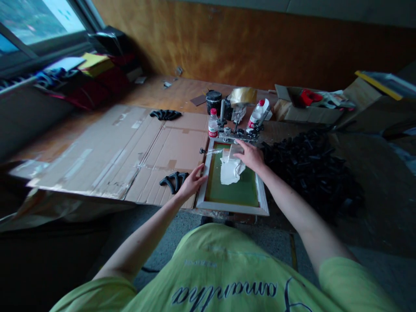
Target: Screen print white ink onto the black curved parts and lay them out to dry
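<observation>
Dim room, low light, daylight only from the window (42, 21) top left, its dark frame (61, 45) running along a grey lower wall (32, 121). Far side is an orange-brown wood-grain wall (247, 43) with a grey band (325, 6) above it. Long wooden desk (169, 93) runs against that wall, cardboard box (308, 108) at its right end, speckled grey concrete floor (276, 242) below.

We see a dim room, daylight glaring pale through the window (42, 21) at upper left. The screen frame (232, 208) lies in soft, flat light; deep shadow fills the lower left corner, and the wide lens bends the edges.
</observation>
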`<move>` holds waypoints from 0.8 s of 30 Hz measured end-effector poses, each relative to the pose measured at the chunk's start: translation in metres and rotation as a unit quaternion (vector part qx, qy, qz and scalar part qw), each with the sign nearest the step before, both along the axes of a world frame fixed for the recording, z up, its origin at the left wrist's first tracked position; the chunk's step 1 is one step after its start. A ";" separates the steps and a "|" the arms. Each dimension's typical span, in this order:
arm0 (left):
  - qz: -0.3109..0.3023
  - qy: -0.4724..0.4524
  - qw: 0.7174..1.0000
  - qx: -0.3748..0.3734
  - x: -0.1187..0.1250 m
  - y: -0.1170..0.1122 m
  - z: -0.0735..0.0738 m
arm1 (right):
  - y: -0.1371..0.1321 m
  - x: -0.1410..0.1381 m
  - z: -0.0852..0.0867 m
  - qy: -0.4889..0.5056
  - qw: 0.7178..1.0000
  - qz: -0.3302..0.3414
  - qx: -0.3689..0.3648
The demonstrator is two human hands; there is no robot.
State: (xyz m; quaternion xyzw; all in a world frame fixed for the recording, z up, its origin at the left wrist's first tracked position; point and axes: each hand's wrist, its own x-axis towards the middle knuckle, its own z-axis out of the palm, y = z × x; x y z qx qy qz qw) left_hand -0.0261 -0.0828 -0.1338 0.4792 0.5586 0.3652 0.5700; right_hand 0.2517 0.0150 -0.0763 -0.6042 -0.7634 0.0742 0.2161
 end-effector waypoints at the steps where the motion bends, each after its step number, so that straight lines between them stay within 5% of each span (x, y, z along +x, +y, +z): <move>1: 0.005 -0.016 1.000 0.005 0.001 0.002 0.010 | 0.007 0.012 0.003 0.017 0.999 -0.025 0.018; 4: 0.053 -0.055 0.995 0.058 0.008 0.016 0.040 | 0.013 0.060 -0.001 0.059 0.988 -0.133 0.058; 7: 0.092 -0.103 0.981 0.139 0.019 0.042 0.073 | -0.005 0.088 -0.027 0.053 0.981 -0.181 0.036; 11: 0.101 -0.150 0.965 0.193 0.034 0.083 0.113 | -0.046 0.058 -0.076 -0.001 0.997 -0.071 -0.031; 13: 0.116 -0.162 0.960 0.198 0.040 0.091 0.121 | -0.061 0.032 -0.091 -0.063 0.996 -0.016 -0.058; 15: 0.147 -0.174 0.956 0.186 0.048 0.080 0.112 | -0.069 0.011 -0.096 -0.107 0.990 -0.006 -0.091; 17: 0.133 -0.177 0.969 0.109 0.057 0.053 0.089 | -0.074 -0.005 -0.092 -0.107 0.984 -0.037 -0.136; 20: -0.018 -0.163 0.978 -0.128 0.073 -0.002 0.044 | -0.088 -0.030 -0.079 -0.055 0.984 -0.082 -0.146; 22: -0.042 -0.190 0.960 -0.200 0.080 -0.031 0.020 | -0.103 -0.050 -0.074 -0.017 0.994 -0.034 -0.105; 24: 0.004 -0.224 0.950 -0.219 0.077 -0.043 0.004 | -0.115 -0.062 -0.073 0.014 0.995 0.077 -0.068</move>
